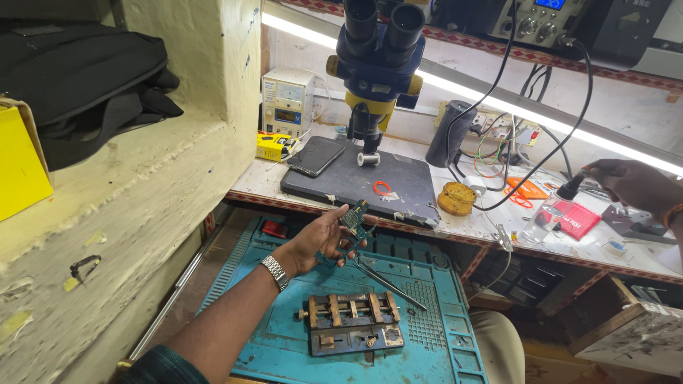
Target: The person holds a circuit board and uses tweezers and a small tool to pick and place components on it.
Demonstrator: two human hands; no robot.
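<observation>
Head view: left hand (320,240) is pinching a small circuit board (353,219) over the blue mat (284,341); right hand (633,183) is clamping a black handpiece (573,187), judged about to bring it over.

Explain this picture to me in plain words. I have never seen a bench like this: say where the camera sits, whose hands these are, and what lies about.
The camera sits on the worker's head, looking down at a repair bench. The left hand, with a wristwatch, holds up a small circuit board over a blue work mat. On the mat lie a metal board clamp and tweezers. The right hand grips a black cabled tool, far right. Behind stands a blue microscope on a dark base plate, with a phone beside it.
</observation>
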